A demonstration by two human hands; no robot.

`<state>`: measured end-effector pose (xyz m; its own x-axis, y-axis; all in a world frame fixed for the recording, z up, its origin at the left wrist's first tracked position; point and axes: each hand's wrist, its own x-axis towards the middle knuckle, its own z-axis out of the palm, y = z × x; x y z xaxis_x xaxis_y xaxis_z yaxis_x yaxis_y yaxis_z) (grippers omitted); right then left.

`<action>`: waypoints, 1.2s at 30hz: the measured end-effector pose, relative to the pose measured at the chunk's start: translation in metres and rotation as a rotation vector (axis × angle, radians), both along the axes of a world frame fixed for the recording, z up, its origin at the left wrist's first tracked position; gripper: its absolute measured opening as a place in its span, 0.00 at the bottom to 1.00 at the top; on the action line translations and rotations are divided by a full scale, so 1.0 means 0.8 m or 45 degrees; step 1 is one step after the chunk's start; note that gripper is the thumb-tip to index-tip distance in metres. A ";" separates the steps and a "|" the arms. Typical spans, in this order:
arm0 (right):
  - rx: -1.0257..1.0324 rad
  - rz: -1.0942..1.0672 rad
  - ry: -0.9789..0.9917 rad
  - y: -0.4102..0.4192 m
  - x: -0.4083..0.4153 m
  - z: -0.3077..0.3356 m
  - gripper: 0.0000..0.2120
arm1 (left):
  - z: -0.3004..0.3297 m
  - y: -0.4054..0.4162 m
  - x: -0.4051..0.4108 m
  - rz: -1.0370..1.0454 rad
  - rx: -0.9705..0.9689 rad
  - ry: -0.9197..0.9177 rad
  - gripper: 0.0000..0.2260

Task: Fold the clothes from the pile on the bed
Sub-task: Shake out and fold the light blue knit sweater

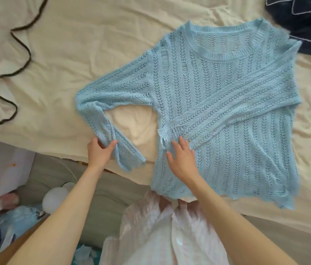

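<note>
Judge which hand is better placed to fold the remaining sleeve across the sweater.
Left. The left hand already grips the unfolded sleeve, while the right hand lies flat on the sweater body, probably steadying it.

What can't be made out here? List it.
Head view only:
- Dark clothes: cut off by the top right edge; kind unclear.
- Brown cord: runs off the top and left edges.
- Sweater front: partly covered by its folded sleeve and the right hand.
- Floor clutter: blurred.

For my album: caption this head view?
Left hand grips a sleeve; right hand presses the blue sweater.
</note>
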<state>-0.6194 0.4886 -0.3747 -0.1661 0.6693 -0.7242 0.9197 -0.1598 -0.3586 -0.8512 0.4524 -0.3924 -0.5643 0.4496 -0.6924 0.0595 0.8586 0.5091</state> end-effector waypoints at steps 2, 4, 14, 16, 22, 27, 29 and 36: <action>0.026 -0.064 0.043 0.001 0.002 0.006 0.23 | 0.007 -0.002 0.005 0.061 0.009 -0.017 0.06; 0.094 -0.142 0.115 0.000 0.003 0.013 0.21 | 0.021 -0.002 0.012 0.096 0.059 0.083 0.04; -0.374 -1.260 0.804 0.024 0.057 0.073 0.08 | 0.146 0.062 0.153 -0.906 0.687 0.802 0.09; -0.295 -1.397 0.861 0.031 0.103 0.077 0.11 | 0.148 0.078 0.211 -1.200 0.718 0.760 0.12; -0.356 -1.702 0.739 0.026 0.239 0.056 0.16 | 0.108 0.054 0.330 -1.712 0.437 0.292 0.17; -0.335 -1.431 0.432 0.039 0.251 0.027 0.24 | 0.064 0.028 0.311 -1.254 0.197 0.253 0.21; -0.280 -1.387 0.366 0.056 0.239 0.017 0.27 | 0.050 0.028 0.312 -1.153 0.134 0.139 0.22; -0.357 -1.193 0.412 0.093 0.241 -0.008 0.10 | 0.019 0.075 0.374 -0.293 -0.128 -0.258 0.26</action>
